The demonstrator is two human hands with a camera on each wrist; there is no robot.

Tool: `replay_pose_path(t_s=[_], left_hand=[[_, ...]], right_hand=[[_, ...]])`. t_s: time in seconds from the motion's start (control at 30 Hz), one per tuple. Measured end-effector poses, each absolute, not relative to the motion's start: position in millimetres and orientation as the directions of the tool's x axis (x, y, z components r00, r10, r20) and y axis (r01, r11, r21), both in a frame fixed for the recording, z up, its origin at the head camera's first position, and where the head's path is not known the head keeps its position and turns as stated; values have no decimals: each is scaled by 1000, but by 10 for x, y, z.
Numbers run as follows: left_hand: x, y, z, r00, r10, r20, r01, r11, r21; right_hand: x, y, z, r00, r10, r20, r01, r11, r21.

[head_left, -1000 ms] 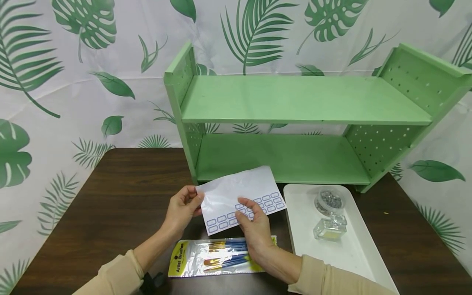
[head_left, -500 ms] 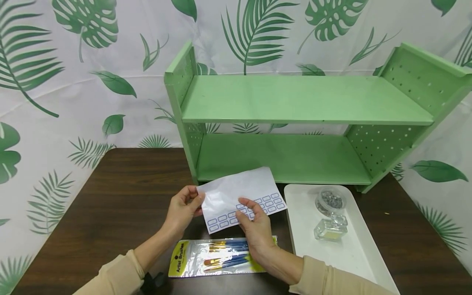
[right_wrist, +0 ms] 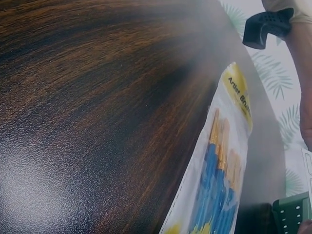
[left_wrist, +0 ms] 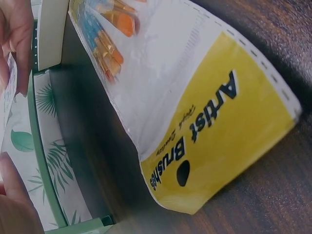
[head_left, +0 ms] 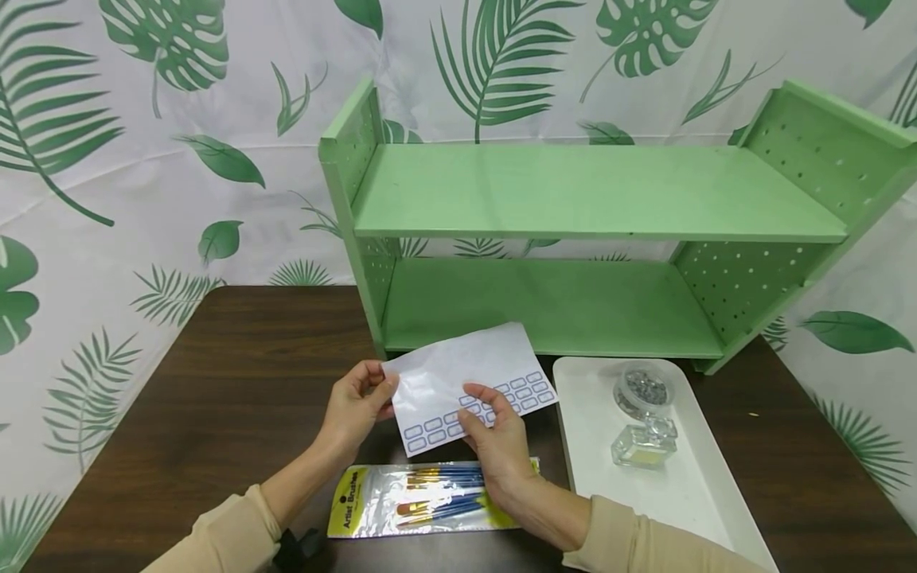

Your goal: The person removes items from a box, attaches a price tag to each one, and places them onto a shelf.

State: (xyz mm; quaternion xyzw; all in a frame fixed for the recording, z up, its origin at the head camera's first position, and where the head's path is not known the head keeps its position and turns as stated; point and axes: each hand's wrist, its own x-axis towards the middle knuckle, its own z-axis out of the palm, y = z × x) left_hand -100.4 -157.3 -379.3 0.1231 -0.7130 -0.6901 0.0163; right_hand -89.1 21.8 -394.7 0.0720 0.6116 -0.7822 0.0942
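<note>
A white sheet of blue-bordered label stickers (head_left: 466, 362) is held up between both hands in the head view. The left hand (head_left: 356, 406) pinches its left edge between thumb and fingers. From the lower side, the right hand (head_left: 499, 446) grips the printed part, thumb and index finger lying over the labels. Rows of small rectangles run along the sheet's lower edge; its upper part is plain. Below the hands, a clear and yellow packet of artist brushes (head_left: 423, 509) lies on the table, its right end partly covered by the right hand. That packet (left_wrist: 214, 131) fills much of the left wrist view.
A green two-tier shelf (head_left: 544, 306) stands behind the hands on the dark wood table (head_left: 236, 398). To the right, a white tray (head_left: 673, 509) holds a round clear tub of silvery bits (head_left: 641, 390) and a square glass bottle (head_left: 643, 446). Leaf-print cloth hangs behind.
</note>
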Motion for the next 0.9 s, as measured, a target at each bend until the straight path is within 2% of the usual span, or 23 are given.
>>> replay_pose_path(t_s=[0.9], left_hand=[[-991,-1576,-3778,-971,-191,-146,-152,15,988]], right_hand=[[-914,238,-3962,-967,-39,-252,255,-218,-942]])
